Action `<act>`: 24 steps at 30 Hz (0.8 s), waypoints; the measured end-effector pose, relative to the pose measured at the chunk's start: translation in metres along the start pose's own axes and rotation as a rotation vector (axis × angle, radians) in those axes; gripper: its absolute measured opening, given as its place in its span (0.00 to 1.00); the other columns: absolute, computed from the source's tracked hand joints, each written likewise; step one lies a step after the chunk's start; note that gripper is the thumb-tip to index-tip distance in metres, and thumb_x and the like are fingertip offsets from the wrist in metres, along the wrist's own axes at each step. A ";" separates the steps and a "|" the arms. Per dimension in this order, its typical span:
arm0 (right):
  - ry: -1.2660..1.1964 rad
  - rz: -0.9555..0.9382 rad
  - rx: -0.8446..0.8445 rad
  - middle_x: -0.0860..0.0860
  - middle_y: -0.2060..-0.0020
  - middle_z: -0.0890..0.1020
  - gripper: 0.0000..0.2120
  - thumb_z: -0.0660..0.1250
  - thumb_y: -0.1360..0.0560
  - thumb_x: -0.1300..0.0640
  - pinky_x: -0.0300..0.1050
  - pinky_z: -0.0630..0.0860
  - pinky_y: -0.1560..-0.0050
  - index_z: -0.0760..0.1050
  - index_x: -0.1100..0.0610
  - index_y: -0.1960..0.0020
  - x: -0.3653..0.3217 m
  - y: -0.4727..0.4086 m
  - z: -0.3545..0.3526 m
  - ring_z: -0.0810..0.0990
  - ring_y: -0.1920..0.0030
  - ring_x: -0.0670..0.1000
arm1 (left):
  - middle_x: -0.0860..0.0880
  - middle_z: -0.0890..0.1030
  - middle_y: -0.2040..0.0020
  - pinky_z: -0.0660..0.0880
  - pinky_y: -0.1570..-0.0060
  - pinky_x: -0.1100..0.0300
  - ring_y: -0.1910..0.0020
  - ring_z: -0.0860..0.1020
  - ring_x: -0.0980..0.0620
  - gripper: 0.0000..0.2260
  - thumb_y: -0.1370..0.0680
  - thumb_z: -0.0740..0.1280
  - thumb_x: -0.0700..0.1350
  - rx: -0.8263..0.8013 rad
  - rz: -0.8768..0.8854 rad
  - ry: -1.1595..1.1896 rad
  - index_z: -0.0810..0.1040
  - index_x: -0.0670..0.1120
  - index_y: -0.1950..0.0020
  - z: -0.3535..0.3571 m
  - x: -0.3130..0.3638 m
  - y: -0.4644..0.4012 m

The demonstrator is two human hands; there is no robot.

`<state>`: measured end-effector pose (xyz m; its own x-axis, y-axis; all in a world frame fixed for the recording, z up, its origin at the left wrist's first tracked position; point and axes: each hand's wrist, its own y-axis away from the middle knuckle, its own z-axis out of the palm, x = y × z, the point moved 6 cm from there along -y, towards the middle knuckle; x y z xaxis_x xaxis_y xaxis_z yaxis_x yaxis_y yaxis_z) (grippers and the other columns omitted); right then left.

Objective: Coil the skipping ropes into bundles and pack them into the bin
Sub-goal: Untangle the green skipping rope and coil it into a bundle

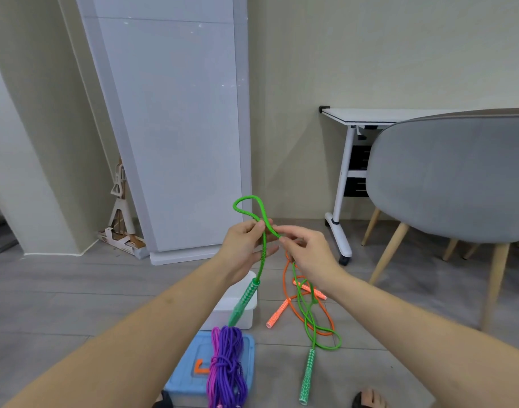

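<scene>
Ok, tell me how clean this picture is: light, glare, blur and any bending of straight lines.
Head view: soft even light, faint shadows; small glints on the white panel; wide-angle bending tilts the panel and wall edges; the green rope and both hands, left hand, right hand, are fairly sharp.

Grey plank floor (75,293) below me carries a white bin (237,307) and, nearer my feet, a blue lid (187,375) bearing a coiled purple bundle (227,363). An orange rope (284,307) sprawls beside the bin, crossed by the green rope (311,331) whose lower handle (307,378) lies on the boards. A chair (447,178) and desk (358,119) stand right.
</scene>
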<state>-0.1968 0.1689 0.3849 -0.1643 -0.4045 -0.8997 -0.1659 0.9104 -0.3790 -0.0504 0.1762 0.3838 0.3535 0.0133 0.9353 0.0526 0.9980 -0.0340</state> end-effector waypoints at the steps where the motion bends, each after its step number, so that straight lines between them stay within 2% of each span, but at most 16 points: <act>1: 0.022 -0.012 0.011 0.47 0.62 0.80 0.15 0.68 0.21 0.66 0.39 0.71 0.63 0.85 0.52 0.41 0.001 -0.001 0.000 0.72 0.67 0.46 | 0.41 0.84 0.45 0.80 0.41 0.46 0.44 0.83 0.47 0.12 0.15 0.59 0.41 -0.011 0.005 0.019 0.78 0.36 0.38 0.001 0.001 0.001; 4: 0.103 -0.057 0.016 0.46 0.58 0.84 0.14 0.70 0.22 0.64 0.42 0.72 0.57 0.86 0.49 0.43 0.002 -0.002 0.000 0.75 0.63 0.44 | 0.40 0.83 0.41 0.79 0.40 0.45 0.42 0.82 0.46 0.11 0.15 0.59 0.41 -0.029 0.012 0.013 0.77 0.36 0.39 0.005 0.004 0.002; 6: 0.120 -0.063 -0.033 0.48 0.58 0.84 0.12 0.71 0.22 0.62 0.43 0.74 0.60 0.86 0.49 0.43 0.000 0.000 0.002 0.74 0.66 0.44 | 0.41 0.83 0.40 0.79 0.40 0.49 0.42 0.82 0.46 0.11 0.14 0.56 0.41 -0.030 0.030 -0.016 0.75 0.38 0.42 0.007 0.006 0.001; 8: 0.078 -0.045 -0.078 0.52 0.64 0.83 0.08 0.72 0.22 0.60 0.42 0.72 0.66 0.86 0.50 0.46 -0.002 0.000 0.002 0.72 0.69 0.46 | 0.40 0.83 0.41 0.77 0.40 0.52 0.39 0.81 0.44 0.10 0.13 0.53 0.41 -0.027 0.072 0.033 0.72 0.40 0.44 0.006 0.013 -0.001; 10: 0.067 -0.044 -0.094 0.52 0.66 0.83 0.06 0.72 0.22 0.60 0.43 0.70 0.66 0.85 0.49 0.52 -0.002 -0.001 -0.003 0.72 0.69 0.46 | 0.42 0.84 0.50 0.77 0.39 0.50 0.42 0.82 0.42 0.11 0.13 0.51 0.41 0.008 0.107 0.138 0.70 0.41 0.47 0.000 0.023 -0.006; 11: 0.087 -0.057 -0.111 0.51 0.67 0.83 0.07 0.72 0.22 0.59 0.44 0.70 0.65 0.85 0.48 0.53 -0.002 -0.001 -0.006 0.72 0.69 0.46 | 0.44 0.81 0.57 0.78 0.41 0.51 0.49 0.83 0.43 0.11 0.13 0.50 0.41 0.034 0.120 0.191 0.70 0.42 0.48 -0.005 0.027 -0.008; 12: 0.119 -0.067 -0.134 0.52 0.66 0.84 0.08 0.71 0.21 0.58 0.46 0.71 0.64 0.85 0.47 0.54 0.000 -0.001 -0.010 0.73 0.68 0.48 | 0.47 0.76 0.61 0.79 0.46 0.52 0.57 0.81 0.47 0.12 0.12 0.50 0.42 0.060 0.127 0.230 0.69 0.43 0.50 -0.009 0.032 -0.010; 14: 0.191 -0.062 -0.187 0.54 0.63 0.85 0.08 0.71 0.21 0.58 0.53 0.76 0.57 0.85 0.46 0.53 0.006 -0.002 -0.017 0.78 0.63 0.56 | 0.50 0.67 0.65 0.74 0.62 0.60 0.70 0.68 0.53 0.12 0.13 0.49 0.42 0.101 0.120 0.252 0.68 0.45 0.52 -0.017 0.039 -0.012; 15: 0.218 -0.054 -0.216 0.54 0.61 0.85 0.07 0.70 0.21 0.58 0.55 0.77 0.53 0.85 0.47 0.53 0.012 -0.002 -0.021 0.80 0.60 0.57 | 0.51 0.65 0.66 0.69 0.68 0.63 0.72 0.62 0.55 0.13 0.12 0.49 0.42 0.110 0.108 0.239 0.67 0.46 0.53 -0.019 0.041 -0.013; 17: 0.301 -0.036 -0.270 0.53 0.60 0.85 0.05 0.70 0.21 0.56 0.56 0.77 0.50 0.85 0.49 0.52 0.021 -0.002 -0.028 0.79 0.59 0.50 | 0.51 0.63 0.67 0.60 0.75 0.65 0.74 0.58 0.56 0.13 0.12 0.48 0.43 0.123 0.095 0.146 0.67 0.46 0.54 -0.024 0.042 -0.015; 19: 0.398 -0.032 -0.291 0.45 0.63 0.84 0.05 0.70 0.21 0.52 0.52 0.76 0.53 0.84 0.50 0.51 0.026 -0.001 -0.038 0.77 0.61 0.42 | 0.52 0.63 0.67 0.56 0.77 0.66 0.76 0.58 0.58 0.13 0.13 0.48 0.42 0.138 0.094 0.003 0.67 0.47 0.55 -0.028 0.042 -0.017; 21: 0.420 -0.027 -0.294 0.37 0.67 0.80 0.04 0.70 0.20 0.56 0.40 0.72 0.57 0.84 0.53 0.52 0.027 -0.001 -0.048 0.75 0.64 0.39 | 0.52 0.64 0.68 0.56 0.78 0.67 0.76 0.58 0.58 0.13 0.13 0.48 0.42 0.143 0.089 -0.124 0.67 0.47 0.55 -0.032 0.042 -0.019; 22: 0.433 -0.022 -0.288 0.36 0.68 0.79 0.05 0.70 0.20 0.58 0.36 0.70 0.58 0.83 0.53 0.53 0.028 -0.001 -0.055 0.74 0.65 0.38 | 0.52 0.64 0.67 0.56 0.78 0.67 0.76 0.58 0.58 0.13 0.13 0.48 0.42 0.142 0.083 -0.179 0.67 0.48 0.54 -0.034 0.042 -0.019; 24: 0.447 -0.013 -0.266 0.38 0.69 0.79 0.07 0.70 0.20 0.58 0.36 0.69 0.59 0.81 0.51 0.56 0.030 -0.002 -0.066 0.73 0.65 0.39 | 0.52 0.64 0.67 0.56 0.77 0.67 0.75 0.58 0.58 0.13 0.13 0.48 0.42 0.128 0.057 -0.248 0.67 0.48 0.54 -0.038 0.038 -0.019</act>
<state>-0.2656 0.1492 0.3726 -0.5501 -0.4658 -0.6931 -0.4026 0.8751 -0.2685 -0.0021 0.1550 0.4065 0.1120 0.0683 0.9913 -0.0852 0.9946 -0.0589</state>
